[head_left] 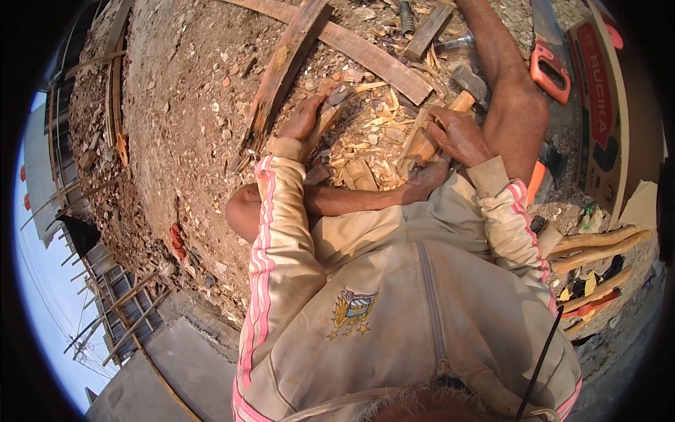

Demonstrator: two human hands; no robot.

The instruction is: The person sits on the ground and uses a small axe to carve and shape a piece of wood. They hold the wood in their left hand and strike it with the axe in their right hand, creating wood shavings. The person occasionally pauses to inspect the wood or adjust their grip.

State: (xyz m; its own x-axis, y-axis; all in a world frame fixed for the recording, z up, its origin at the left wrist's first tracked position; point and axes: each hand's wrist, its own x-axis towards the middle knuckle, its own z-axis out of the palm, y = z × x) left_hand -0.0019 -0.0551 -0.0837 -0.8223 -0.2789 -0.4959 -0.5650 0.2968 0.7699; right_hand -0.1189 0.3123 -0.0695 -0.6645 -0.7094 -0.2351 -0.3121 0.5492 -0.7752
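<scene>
My left hand [302, 118] is closed at the left of my lap, beside a slim wooden piece [324, 125]. A dark rounded end [339, 94] shows just past its fingers; its kind I cannot make out. On the right, my right hand [460, 136] bends its fingers over an orange-brown block of wood [423, 146]. That block slants away from me, its far end coming out beyond the knuckles. My bare feet and folded leg lie close below it. Pale wood shavings [380, 130] litter the ground between both hands.
Crossed timber planks [373, 60] lie ahead, with a short offcut [429, 32] behind. A handsaw with a red-orange handle [550, 74] and a cardboard box [598, 112] stand right of my knee. Curved wooden sticks [598, 253] lie lower right. Rubble covers the ground leftward.
</scene>
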